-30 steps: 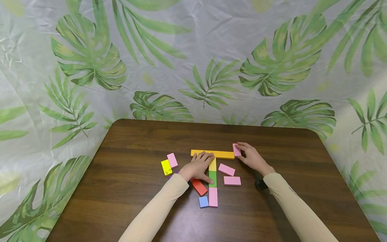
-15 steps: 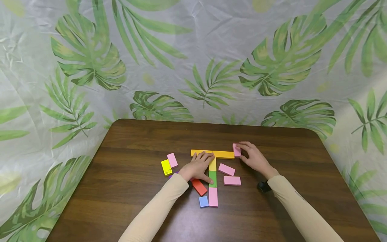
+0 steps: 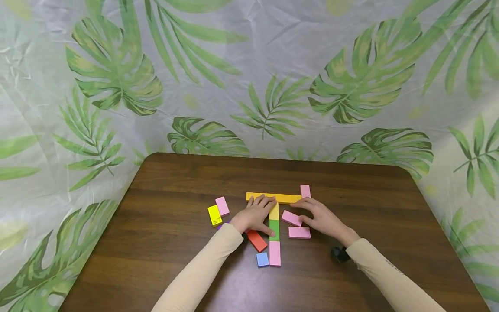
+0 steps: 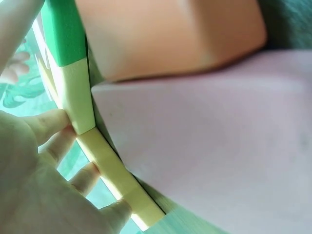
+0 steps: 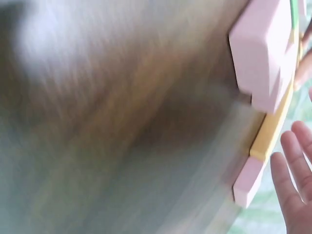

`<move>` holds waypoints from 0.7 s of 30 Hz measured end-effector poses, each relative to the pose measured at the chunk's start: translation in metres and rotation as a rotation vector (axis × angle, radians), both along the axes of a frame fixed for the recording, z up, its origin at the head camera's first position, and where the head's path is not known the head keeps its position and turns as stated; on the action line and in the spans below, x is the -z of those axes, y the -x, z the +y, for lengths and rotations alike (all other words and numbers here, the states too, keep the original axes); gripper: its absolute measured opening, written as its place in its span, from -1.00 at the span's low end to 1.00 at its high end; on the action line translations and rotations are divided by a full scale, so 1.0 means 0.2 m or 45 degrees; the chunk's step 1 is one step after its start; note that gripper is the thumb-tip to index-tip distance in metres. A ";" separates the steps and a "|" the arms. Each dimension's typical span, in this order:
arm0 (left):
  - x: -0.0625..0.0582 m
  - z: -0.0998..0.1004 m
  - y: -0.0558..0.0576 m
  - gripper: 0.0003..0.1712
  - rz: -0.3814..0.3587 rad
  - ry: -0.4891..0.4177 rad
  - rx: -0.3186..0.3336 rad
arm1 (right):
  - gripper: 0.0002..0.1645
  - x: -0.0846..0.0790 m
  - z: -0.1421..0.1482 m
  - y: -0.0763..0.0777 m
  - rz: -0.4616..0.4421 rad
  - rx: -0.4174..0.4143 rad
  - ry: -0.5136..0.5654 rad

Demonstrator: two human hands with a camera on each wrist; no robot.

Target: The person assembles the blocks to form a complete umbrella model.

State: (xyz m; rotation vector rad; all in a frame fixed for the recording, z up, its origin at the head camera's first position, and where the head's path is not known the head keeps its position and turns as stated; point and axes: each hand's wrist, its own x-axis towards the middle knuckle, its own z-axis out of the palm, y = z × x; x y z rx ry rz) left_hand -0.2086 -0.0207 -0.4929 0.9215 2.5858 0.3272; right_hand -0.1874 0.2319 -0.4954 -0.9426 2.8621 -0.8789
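Wooden blocks form a T on the table. My left hand (image 3: 255, 216) rests spread across it, fingertips touching the orange blocks (image 3: 286, 199) of the crossbar and the pale yellow block (image 3: 274, 211); its thumb lies by the green block (image 3: 274, 226). A pink block (image 3: 274, 254) ends the stem. Beyond the crossbar's right end, a pink block (image 3: 305, 190) stands crosswise, touching it. My right hand (image 3: 322, 220) hovers with extended fingers near that end, over a tilted loose pink block (image 3: 290, 218); contact cannot be told. In the right wrist view, nothing lies between its fingers.
Below the right hand lies another pink block (image 3: 299, 233). Left of the stem are a red block (image 3: 257, 241), a blue block (image 3: 263, 260), a yellow block (image 3: 214, 216) and a pink block (image 3: 222, 206). A purple block is mostly hidden under the left arm.
My right hand has left the pink block at the crossbar's right end and moved toward me and left, over the loose pink blocks. The left hand has stayed put.
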 end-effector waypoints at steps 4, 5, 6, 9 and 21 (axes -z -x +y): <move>0.00 0.00 0.00 0.18 0.000 0.002 -0.002 | -0.54 0.01 -0.02 -0.04 -0.039 -0.045 -0.021; 0.00 0.00 0.00 0.18 0.002 0.003 -0.003 | -0.55 0.01 -0.03 -0.04 -0.038 -0.050 -0.030; 0.00 0.00 0.00 0.18 0.003 0.005 -0.004 | -0.57 0.02 -0.03 -0.05 -0.038 -0.052 -0.043; 0.00 0.00 0.00 0.18 0.005 0.010 -0.007 | -0.64 0.03 -0.03 -0.05 -0.032 -0.052 -0.091; 0.01 0.00 -0.01 0.18 0.024 -0.013 -0.009 | -0.68 0.06 0.01 -0.06 -0.012 -0.008 -0.187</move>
